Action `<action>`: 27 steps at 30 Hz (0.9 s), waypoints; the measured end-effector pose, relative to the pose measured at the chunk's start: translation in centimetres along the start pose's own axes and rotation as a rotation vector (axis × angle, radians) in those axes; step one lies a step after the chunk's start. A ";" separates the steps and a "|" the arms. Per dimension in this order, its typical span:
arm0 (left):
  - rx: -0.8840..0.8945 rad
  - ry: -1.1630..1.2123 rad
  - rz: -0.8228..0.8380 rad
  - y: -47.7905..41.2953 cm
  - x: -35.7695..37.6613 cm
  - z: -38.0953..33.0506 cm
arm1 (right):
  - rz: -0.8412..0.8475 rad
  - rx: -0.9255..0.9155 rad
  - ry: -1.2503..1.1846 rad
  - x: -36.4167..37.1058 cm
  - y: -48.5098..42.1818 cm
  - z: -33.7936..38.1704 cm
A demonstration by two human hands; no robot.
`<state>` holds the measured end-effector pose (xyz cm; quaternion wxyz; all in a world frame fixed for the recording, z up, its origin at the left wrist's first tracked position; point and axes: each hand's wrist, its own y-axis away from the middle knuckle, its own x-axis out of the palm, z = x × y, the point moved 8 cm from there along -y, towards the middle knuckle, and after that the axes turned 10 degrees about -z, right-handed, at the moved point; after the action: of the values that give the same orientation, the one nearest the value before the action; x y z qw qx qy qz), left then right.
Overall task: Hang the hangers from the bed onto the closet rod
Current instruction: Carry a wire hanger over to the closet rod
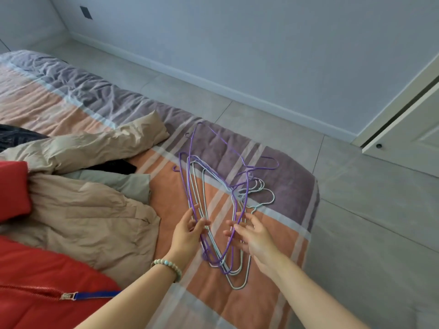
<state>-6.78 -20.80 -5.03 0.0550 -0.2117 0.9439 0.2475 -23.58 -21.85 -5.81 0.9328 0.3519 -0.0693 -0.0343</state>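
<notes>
A pile of several thin wire hangers (215, 205), purple and pale blue, lies on the striped bedspread (266, 233) near the bed's corner, hooks pointing toward the far right. My left hand (187, 230), with a bead bracelet at the wrist, pinches a purple wire on the pile's left side between thumb and fingers. My right hand (249, 233) reaches into the pile's right side with spread fingers touching the wires, curled round none that I can see. One purple hanger (213, 136) lies farther out. No closet rod is in view.
A tan jacket (83, 198) and a red zippered garment (42, 281) lie on the bed to the left. Grey tiled floor (368, 222) runs past the bed's right edge. A white door (408, 129) stands at the far right by the wall.
</notes>
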 end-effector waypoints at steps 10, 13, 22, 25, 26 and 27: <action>0.360 -0.066 0.272 11.4 8.7 -23.6 | -0.060 -0.416 -0.087 -9.8 16.4 25.2; 0.449 -0.086 0.383 16.8 12.0 -30.6 | -0.118 -0.542 -0.108 -13.8 23.3 31.3; 0.492 -0.227 1.002 37.9 21.0 -46.1 | -0.394 -0.980 -0.033 -23.8 45.5 45.2; 0.561 -0.193 1.198 45.6 22.6 -49.9 | -0.507 -1.124 -0.010 -26.4 53.3 48.0; 0.592 -0.189 1.268 48.4 23.0 -50.9 | -0.550 -1.170 -0.001 -27.3 55.9 48.7; 0.626 -0.184 1.333 51.1 23.3 -51.9 | -0.595 -1.213 0.009 -28.2 58.4 49.3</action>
<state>-49.57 -14.64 57.99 0.0299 0.4533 0.8901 -0.0357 -58.10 -7.02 66.44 0.9164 -0.2297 0.0659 -0.3211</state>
